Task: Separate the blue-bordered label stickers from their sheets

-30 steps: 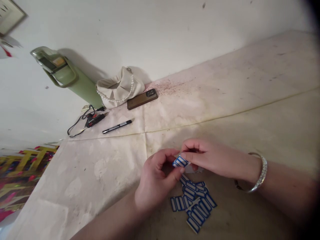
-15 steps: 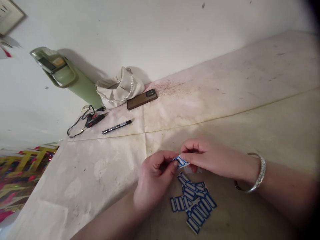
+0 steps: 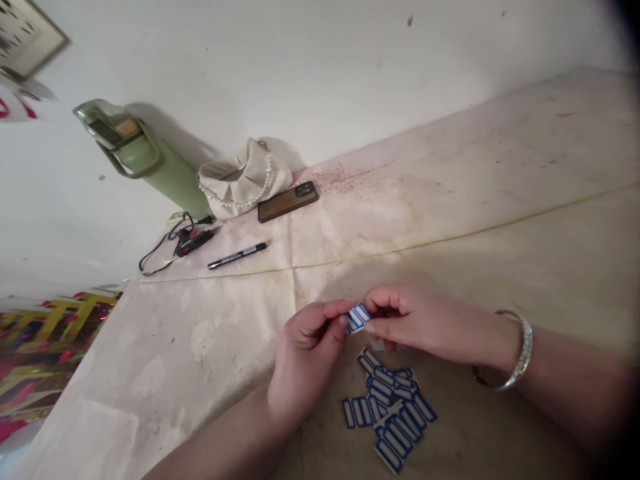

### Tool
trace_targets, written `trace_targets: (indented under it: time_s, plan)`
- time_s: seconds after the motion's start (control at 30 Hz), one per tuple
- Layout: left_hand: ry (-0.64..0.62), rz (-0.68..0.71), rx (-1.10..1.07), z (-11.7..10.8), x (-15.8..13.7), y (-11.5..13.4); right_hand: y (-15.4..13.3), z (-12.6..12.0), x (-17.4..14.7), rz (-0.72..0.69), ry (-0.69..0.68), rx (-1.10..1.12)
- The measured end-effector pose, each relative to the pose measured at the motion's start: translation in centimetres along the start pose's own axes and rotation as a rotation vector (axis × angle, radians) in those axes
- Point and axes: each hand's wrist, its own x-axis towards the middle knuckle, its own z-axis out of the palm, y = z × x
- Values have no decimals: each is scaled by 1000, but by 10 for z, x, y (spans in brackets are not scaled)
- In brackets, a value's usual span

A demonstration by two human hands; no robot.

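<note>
My left hand (image 3: 313, 350) pinches a small strip of blue-bordered white labels (image 3: 359, 317) between thumb and forefinger. At the strip's right edge is my right hand (image 3: 407, 319), its fingers curled and its thumb tip against the lower corner. A pale, whitish piece (image 3: 383, 345) shows under the right fingers; whether they grip it is unclear. Just below both hands lies a loose pile of similar label strips (image 3: 395, 407), overlapping at different angles on the cloth-covered table (image 3: 200, 373). A silver bangle (image 3: 523, 353) circles my right wrist.
Farther back lie a black pen (image 3: 237, 256), a phone (image 3: 289, 201) and a black glue gun with its cord (image 3: 195, 241). A cream bag with a pearl strap (image 3: 245, 177) and a green bottle (image 3: 165, 170) stand by the wall. Shiny coloured items (image 3: 60, 340) show at far left.
My right thumb has slid off the strip's face to its right edge, so more of the labels shows. The left hand keeps its pinch. The view has shifted slightly.
</note>
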Motion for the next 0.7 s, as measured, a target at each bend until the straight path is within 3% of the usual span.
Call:
trace_targets:
  time_s: [0.33,0.7]
  plan:
    - [-57,49,77,-1,-1,0,-4,-2,0,11,17,-10]
    - [-73,-20,28,2,-2,2,-2,-2,0,12,39,-33]
